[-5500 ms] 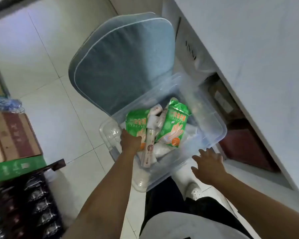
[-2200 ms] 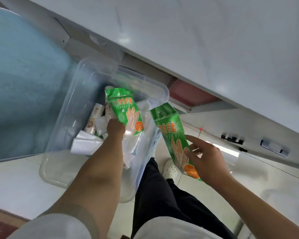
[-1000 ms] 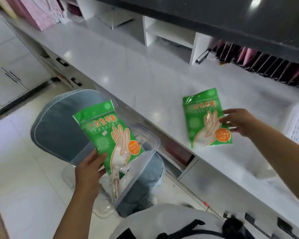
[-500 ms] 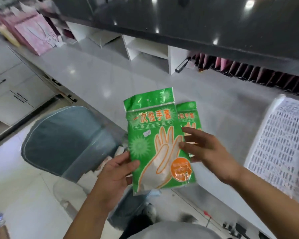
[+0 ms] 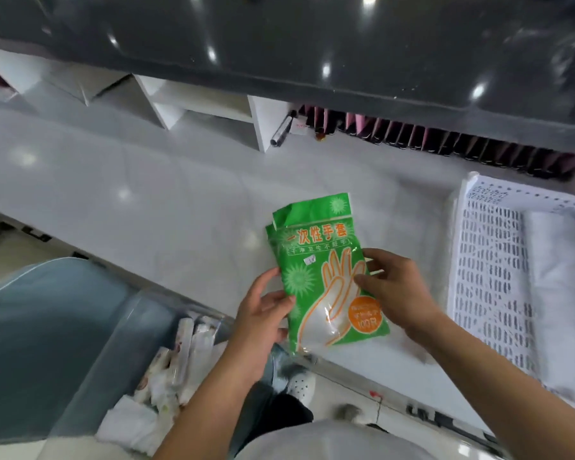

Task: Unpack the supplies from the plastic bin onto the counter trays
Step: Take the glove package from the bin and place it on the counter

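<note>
Two green packs of disposable gloves (image 5: 319, 270) are stacked together over the white counter (image 5: 166, 207), the rear one showing only as a green edge at the top left. My left hand (image 5: 266, 313) grips the stack's left edge. My right hand (image 5: 392, 290) holds its right side, fingers on the front. The clear plastic bin (image 5: 120, 353) sits on a blue-grey chair at the lower left, with white wrapped packets (image 5: 176, 360) inside. A white perforated tray (image 5: 488, 277) stands on the counter at the right.
White cubby shelves (image 5: 213, 107) and a row of pink and dark folders (image 5: 429, 141) line the counter's back under a dark shelf. A pen (image 5: 281, 131) leans by a cubby. A white folded item (image 5: 558, 277) lies in the tray. Drawer handles show below the counter edge.
The two green packs have been brought together into one stack and lowered toward the counter. Both hands now hold the stack; half a second ago the second pack was behind, in the right hand.
</note>
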### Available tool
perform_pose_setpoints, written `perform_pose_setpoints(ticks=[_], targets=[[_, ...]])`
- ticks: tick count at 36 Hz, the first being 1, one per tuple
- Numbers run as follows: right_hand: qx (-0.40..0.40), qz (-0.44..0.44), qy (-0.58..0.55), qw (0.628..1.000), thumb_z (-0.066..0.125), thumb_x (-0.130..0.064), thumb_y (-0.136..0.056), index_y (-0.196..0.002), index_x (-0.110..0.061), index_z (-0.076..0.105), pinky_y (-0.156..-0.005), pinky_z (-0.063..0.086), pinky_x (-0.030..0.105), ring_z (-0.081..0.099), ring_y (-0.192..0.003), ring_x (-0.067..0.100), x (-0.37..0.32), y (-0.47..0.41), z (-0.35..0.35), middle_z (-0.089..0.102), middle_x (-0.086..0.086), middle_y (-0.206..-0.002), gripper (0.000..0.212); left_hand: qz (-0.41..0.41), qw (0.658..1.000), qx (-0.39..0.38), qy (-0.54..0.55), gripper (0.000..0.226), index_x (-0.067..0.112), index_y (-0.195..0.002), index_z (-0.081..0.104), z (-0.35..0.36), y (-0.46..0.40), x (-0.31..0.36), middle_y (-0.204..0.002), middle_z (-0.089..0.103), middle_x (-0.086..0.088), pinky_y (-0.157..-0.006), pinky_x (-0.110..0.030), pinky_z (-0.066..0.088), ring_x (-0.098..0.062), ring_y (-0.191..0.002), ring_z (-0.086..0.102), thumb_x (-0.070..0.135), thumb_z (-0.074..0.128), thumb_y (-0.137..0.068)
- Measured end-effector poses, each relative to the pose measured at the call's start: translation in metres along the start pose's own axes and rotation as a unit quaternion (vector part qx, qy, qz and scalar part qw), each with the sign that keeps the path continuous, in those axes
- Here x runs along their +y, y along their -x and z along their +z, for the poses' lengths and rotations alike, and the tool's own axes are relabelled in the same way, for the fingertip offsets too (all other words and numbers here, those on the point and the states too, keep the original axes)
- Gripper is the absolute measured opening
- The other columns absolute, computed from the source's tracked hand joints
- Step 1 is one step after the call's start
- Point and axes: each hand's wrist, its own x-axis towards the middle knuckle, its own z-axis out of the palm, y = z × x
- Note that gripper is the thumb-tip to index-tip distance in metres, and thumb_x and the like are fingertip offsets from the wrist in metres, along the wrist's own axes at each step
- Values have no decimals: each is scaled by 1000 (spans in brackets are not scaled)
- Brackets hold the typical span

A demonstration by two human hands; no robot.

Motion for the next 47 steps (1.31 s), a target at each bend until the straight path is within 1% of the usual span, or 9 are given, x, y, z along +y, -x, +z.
perform_pose_setpoints(ticks=[6,11,16,18,21,25,29,41,47], targets=[[44,34,120,991,65,-5,-85,-127,-22,64,-75,61,47,70,-81,25,8,-46,20,70,5,-99,45,-18,995,-46,-84,72,47,-133,47,-3,-47,1,-87,72,-3,-60,-38,60,-19,-75,74,-5,66,-87],[57,62,213,973,60,-15,-88,-132,-28,60,-76,55,30,69,-90,21,26,-51,36,71,5,-115,46,-10,973,-65,-221,73,69,-119,45,-12,-63,-5,-88,67,-10,-75,-52,61,-31,-82,72,11,72,-84],[86,-11,310,947,63,-18,-88,-149,-26,38,-102,44,42,54,-121,29,28,-40,41,54,7,-140,66,37,956,-65,-285,70,70,-123,38,-22,-63,-4,-103,63,4,-74,-29,60,-5,-80,69,26,74,-83],[73,-81,364,925,58,-36,-91,-153,-35,24,-111,32,46,35,-139,31,22,-34,48,35,4,-156,71,54,965,-15,-258,70,59,-134,37,-24,-65,-3,-120,52,5,-74,-21,54,-5,-92,66,26,74,-84],[-19,-125,440,889,33,-73,-87,-149,-56,-5,-118,4,52,-6,-152,24,17,-34,64,-4,-6,-166,75,-67,996,5,-62,71,41,-144,32,-21,-68,6,-134,54,-8,-78,-34,56,-18,-99,69,14,69,-89],[-93,-101,501,855,22,-82,-83,-143,-61,-18,-116,-9,62,-24,-148,26,30,-42,83,-27,-12,-160,76,-175,983,-19,53,59,24,-146,36,-15,-75,18,-113,71,-10,-85,-47,58,-16,-82,74,11,60,-93],[-66,-114,507,852,18,-82,-84,-145,-57,-18,-117,-1,61,-21,-149,28,41,-44,88,-21,-7,-163,75,-204,977,-63,29,23,16,-117,60,-18,-80,27,-91,76,-2,-92,-48,51,-13,-77,75,10,54,-95],[-46,-129,488,862,23,-80,-84,-148,-57,-8,-117,-2,59,-10,-152,28,48,-48,89,-7,-7,-166,75,-179,983,-47,3,27,16,-114,68,-8,-91,20,-103,76,-7,-79,-35,57,-19,-91,73,4,56,-93],[-23,-72,194,978,40,-54,-96,-149,-50,27,-121,6,46,6,-150,5,34,-49,69,18,-16,-163,55,-92,994,-50,-5,47,20,-121,62,5,-88,13,-101,77,-6,-79,-36,56,-20,-93,73,-6,66,-82]])
